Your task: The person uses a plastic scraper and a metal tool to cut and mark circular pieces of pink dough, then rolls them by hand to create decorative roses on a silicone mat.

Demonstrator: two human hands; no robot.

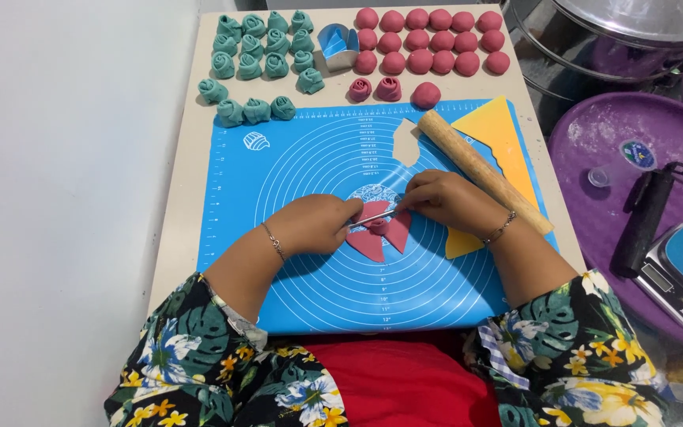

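Floral sleeves lowest in frame. Left hand and right hand each pinch closed on a thin metal tool laid across pink dough pieces at centre of the blue mat on the tabletop. Dough judged soft, light, easily dented; take hold at the edges, gently.

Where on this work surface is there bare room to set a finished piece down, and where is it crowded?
Free: the blue mat below the left hand, and its upper left, under the teal rosettes. Crowded: the top edge, with the pink balls, and the right side, with rolling pin and yellow scraper.
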